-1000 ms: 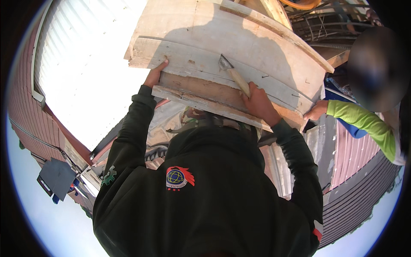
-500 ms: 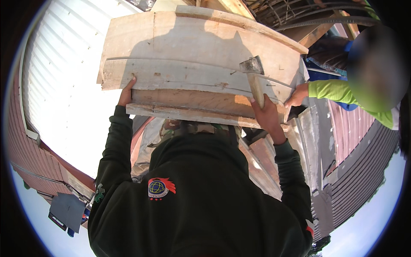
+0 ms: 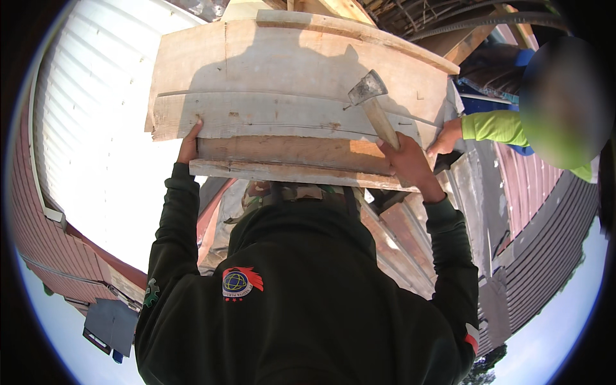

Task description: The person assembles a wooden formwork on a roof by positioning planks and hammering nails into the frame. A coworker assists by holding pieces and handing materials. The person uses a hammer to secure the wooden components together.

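A wide wooden panel [image 3: 256, 61] with planks along its edges spans the space ahead of me. My left hand [image 3: 189, 142] grips the panel's near left end, thumb on top of the lower plank [image 3: 269, 117]. In my right hand [image 3: 410, 162] is a hammer [image 3: 380, 119], held by its wooden handle with the metal head pointing up and left over the panel. That head is close to a nail [image 3: 350, 106] sticking out of the plank. Another person's hand [image 3: 447, 136], in a bright green sleeve, holds the panel's right end.
White corrugated sheeting [image 3: 90, 128] lies to the left. Brown roofing [image 3: 558, 218] slopes away on the right, near the co-worker. Bent metal bars [image 3: 487, 24] and timber [image 3: 471, 48] stand beyond the panel at the upper right.
The hammer's head has swung up and left, its handle tilting more. My right hand has shifted slightly right and down. My left hand keeps its grip on the panel.
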A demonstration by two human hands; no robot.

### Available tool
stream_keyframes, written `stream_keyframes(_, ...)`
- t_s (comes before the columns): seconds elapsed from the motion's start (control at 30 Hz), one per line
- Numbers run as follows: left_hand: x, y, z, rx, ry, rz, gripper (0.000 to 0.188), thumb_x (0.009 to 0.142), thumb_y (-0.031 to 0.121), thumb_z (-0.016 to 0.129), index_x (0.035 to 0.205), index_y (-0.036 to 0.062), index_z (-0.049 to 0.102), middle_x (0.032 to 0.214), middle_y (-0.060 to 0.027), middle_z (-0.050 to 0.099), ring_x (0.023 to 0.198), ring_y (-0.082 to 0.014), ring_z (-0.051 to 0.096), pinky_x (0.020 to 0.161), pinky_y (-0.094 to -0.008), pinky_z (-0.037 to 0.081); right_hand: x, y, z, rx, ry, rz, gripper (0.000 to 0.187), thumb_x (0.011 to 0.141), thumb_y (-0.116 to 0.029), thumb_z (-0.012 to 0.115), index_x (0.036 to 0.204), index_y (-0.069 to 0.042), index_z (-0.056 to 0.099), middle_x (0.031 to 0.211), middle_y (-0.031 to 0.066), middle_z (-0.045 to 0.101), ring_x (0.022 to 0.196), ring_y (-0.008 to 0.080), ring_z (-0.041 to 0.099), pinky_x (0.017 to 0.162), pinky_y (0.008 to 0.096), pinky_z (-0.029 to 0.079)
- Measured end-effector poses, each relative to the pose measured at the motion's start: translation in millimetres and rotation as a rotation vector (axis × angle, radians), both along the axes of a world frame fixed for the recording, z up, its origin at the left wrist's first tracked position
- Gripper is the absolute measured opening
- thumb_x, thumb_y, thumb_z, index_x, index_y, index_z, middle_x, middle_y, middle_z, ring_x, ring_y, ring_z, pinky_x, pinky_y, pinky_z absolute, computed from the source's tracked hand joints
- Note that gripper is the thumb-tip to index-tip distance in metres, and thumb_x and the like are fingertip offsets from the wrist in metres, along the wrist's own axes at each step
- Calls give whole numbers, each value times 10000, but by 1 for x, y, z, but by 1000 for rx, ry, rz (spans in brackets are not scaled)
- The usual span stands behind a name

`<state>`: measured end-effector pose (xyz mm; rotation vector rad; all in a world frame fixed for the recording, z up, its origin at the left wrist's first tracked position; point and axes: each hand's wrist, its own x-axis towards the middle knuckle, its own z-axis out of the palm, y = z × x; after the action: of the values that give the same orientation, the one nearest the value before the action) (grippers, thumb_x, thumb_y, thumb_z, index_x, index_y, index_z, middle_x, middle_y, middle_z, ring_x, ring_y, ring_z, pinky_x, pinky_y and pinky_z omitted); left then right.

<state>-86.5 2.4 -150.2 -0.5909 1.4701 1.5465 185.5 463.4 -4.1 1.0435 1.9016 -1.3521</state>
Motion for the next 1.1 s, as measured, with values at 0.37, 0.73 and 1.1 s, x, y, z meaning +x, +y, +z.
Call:
stream_keyframes(0.37,2,-8,-4,-43,40,-31,694,920,450,700,1437,52,465,1374,-131,563,1232,-263,561,1047,-390,460,31,8,-15,331,183,-174,456,971,-387,624,1092,50,584,850,278,678,847,397,695,743,440,524)
stream_keyframes(0.73,5,3,12,-143,-46,-55,731,931,481,675,1476,60,432,1419,-125,538,1274,-273,536,1065,-405,441,32,-12,-17,336,380,-172,417,957,-377,641,1035,26,567,773,263,676,771,478,681,677,535,531)
stream_keyframes(1.1,-3,0,6,-70,-57,-33,692,930,469,680,1447,64,462,1372,-123,576,1223,-281,578,1035,-420,476,36,-9,-51,289,552,41,367,935,-314,674,1067,10,563,718,260,657,727,483,667,640,504,543)
